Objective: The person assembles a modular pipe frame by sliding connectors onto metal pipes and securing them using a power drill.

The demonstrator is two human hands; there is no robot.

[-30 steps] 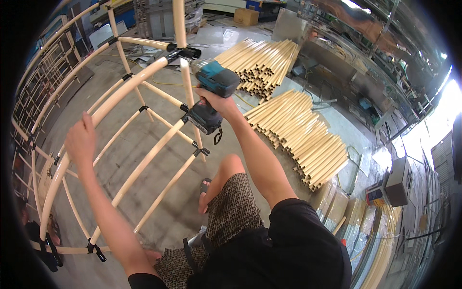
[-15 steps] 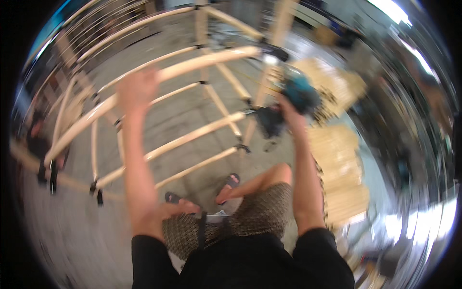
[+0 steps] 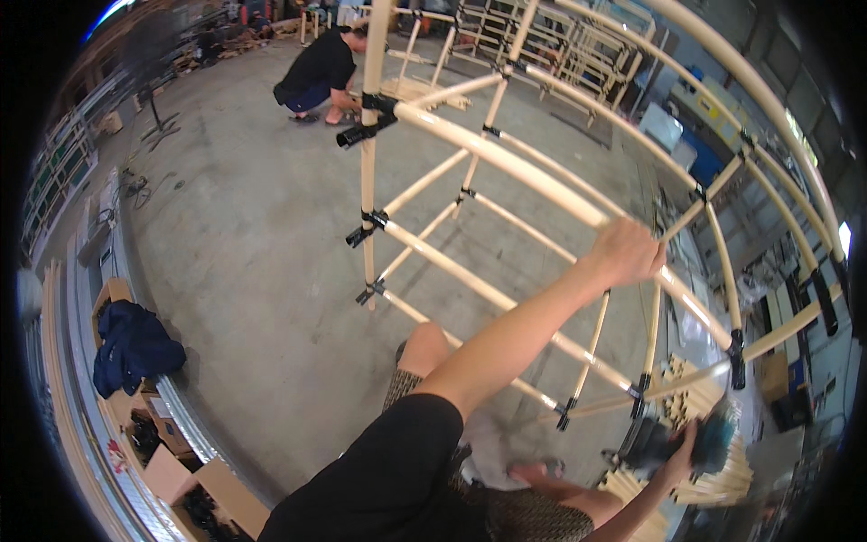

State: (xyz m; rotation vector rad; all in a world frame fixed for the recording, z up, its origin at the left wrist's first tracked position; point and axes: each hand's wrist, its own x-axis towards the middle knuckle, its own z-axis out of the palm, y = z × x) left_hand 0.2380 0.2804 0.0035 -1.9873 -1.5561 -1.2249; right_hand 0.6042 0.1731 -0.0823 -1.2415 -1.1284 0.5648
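Observation:
My left hand (image 3: 625, 253) is closed around the thick upper rail of a cream tube frame (image 3: 506, 155). Black joints (image 3: 377, 110) link its tubes, and the arm reaches across to the right. Low on the right, my right hand (image 3: 684, 456) grips a teal and black cordless drill (image 3: 713, 443), smeared by motion. It is beside the frame's lower right corner, above a stack of cream tubes (image 3: 722, 479). Whether its tip touches anything I cannot tell.
Another person (image 3: 318, 74) in a black shirt crouches on the concrete floor (image 3: 244, 226) at the back. Open cardboard boxes (image 3: 221, 492) of black parts and a dark blue cloth (image 3: 135, 348) line the left side. More tube frames (image 3: 578, 59) stand at the far right.
The view has swung left, bringing the crouching person and boxes in. The frame appears farther right and slants the other way. The drill appears lower; both hands keep their holds.

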